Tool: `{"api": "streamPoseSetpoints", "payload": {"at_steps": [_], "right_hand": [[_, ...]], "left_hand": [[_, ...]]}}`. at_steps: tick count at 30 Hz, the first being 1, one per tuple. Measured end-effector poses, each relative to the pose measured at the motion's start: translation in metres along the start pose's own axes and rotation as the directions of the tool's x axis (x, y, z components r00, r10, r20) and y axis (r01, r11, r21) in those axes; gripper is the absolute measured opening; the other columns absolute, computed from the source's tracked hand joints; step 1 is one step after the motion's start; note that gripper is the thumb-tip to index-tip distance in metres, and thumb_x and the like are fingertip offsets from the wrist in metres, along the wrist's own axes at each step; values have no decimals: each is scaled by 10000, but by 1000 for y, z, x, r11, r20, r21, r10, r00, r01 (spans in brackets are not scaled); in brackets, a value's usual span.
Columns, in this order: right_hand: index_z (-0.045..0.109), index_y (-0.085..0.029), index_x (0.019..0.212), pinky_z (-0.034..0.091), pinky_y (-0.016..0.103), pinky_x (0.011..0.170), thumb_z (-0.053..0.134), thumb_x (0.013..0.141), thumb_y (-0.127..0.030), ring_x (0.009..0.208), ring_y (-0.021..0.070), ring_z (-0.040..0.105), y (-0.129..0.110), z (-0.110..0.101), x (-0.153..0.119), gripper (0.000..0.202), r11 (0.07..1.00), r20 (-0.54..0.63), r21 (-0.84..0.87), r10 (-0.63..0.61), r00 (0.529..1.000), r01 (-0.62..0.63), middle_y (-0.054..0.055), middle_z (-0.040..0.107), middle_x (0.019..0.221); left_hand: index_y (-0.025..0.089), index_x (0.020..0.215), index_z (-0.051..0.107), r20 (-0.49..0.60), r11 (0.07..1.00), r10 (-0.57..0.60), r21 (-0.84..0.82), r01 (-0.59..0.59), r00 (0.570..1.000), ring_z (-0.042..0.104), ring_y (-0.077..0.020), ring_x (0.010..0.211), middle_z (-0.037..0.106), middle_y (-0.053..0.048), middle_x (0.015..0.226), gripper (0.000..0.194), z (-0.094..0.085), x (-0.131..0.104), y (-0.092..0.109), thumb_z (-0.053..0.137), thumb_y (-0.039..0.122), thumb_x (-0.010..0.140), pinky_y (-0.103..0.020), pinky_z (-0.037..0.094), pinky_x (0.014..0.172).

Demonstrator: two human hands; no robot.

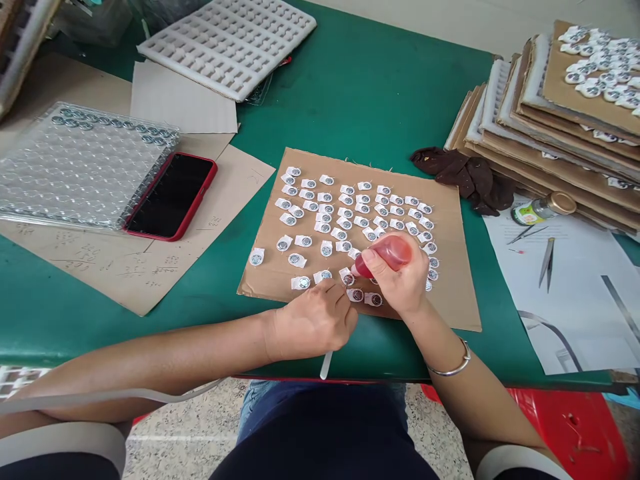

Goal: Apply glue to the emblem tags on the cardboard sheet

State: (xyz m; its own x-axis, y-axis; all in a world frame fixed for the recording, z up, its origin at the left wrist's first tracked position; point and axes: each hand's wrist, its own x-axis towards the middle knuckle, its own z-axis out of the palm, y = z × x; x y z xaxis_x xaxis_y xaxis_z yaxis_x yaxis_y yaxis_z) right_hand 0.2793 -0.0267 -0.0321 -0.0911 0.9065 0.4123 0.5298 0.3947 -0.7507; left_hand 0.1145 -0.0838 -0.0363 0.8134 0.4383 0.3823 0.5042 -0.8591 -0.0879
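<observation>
My right hand [407,280] is wrapped round a small red squeeze bottle [393,255]. Its nozzle points down and left at one of the small white pieces [347,276] on a brown cardboard sheet [450,300]. Closed beside it, my left hand [320,313] grips a thin tool with a pale handle [326,365] that sticks out below the fist; its kind is hidden. The tool's fine tip seems to reach the piece under the nozzle. Several similar white pieces with round, patterned discs lie in loose rows across the cardboard.
To the left are a red-cased phone [170,197] and a clear plastic tray [85,167]. A white foam tray [230,43] lies behind. On the right are stacked cardboard and foam sheets [545,127], a dark cloth [465,177], a glass jar [543,209] and tweezers [547,263] on paper.
</observation>
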Motion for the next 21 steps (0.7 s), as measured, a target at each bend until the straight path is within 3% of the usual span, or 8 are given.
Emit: {"api": "streamPoseSetpoints", "payload": {"at_steps": [21], "right_hand": [[557, -199, 763, 527, 300, 591, 678, 706, -426, 615, 138, 596, 2, -1, 1, 263, 999, -27, -36, 30, 999, -31, -2, 624, 690]], "left_hand": [[140, 653, 482, 40, 1000, 3, 16, -4, 999, 486, -172, 568, 521, -48, 603, 178, 1, -1, -1, 472, 54, 808, -311, 372, 545]]}}
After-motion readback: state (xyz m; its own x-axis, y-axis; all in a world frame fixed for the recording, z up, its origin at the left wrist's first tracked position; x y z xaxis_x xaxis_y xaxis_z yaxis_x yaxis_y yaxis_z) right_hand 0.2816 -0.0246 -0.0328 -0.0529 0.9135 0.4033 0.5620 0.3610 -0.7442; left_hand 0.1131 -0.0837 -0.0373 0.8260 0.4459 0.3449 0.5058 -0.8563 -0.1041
